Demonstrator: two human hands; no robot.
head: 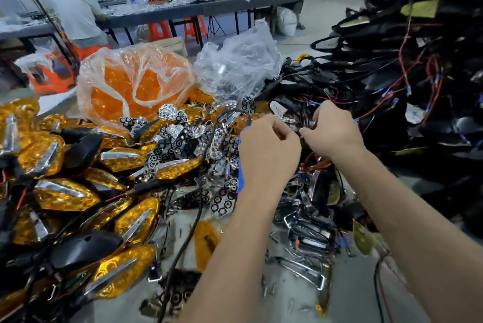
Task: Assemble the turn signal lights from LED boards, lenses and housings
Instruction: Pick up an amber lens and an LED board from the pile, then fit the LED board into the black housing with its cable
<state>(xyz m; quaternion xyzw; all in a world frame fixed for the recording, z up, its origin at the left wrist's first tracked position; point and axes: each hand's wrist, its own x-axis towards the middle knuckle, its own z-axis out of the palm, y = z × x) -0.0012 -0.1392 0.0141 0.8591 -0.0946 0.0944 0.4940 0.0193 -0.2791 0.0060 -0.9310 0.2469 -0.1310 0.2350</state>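
Hands: your left hand [269, 145] and right hand [335, 130] both pinch a small wired part [300, 131], possibly an LED board, between them.
Bearing: housings [392, 82] lie right, nearer your right hand; amber lenses [65, 193] left.

Both hands meet over the desk [339, 296]: left hand [266, 147] and right hand [332, 132] pinch a small part [300, 132] between them; amber lenses [65, 192] lie left.

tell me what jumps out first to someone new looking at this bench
The orange bag of lenses at the back of the bench, with amber lights heaped on the left. On the right rises a black pile of housings and red wires. Mid-frame, the left hand and right hand pinch a small part together.
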